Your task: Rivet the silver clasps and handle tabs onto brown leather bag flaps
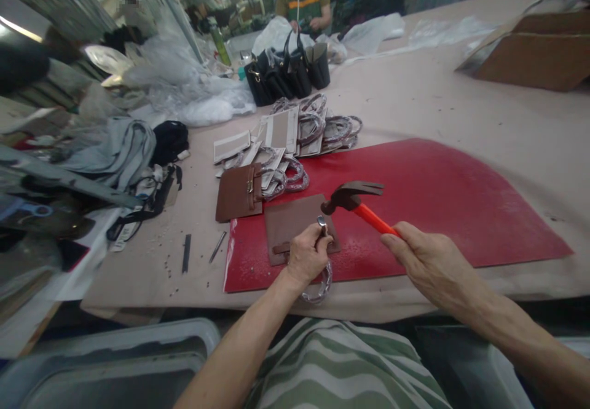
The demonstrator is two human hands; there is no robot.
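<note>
In my right hand is a claw hammer with an orange handle, its head raised just above and beside my left hand. My left hand is closed round a short metal punch, whose shiny top end points up. Beneath it a flat brown leather bag panel lies on the red mat. A plastic-wrapped handle loops out from the panel toward me. My fingers hide the punch's lower end.
A brown bag piece and a pile of panels with wrapped handles lie behind. Black handbags stand further back. A dark bar and a thin metal rod lie left. A cardboard box sits right; a person is opposite.
</note>
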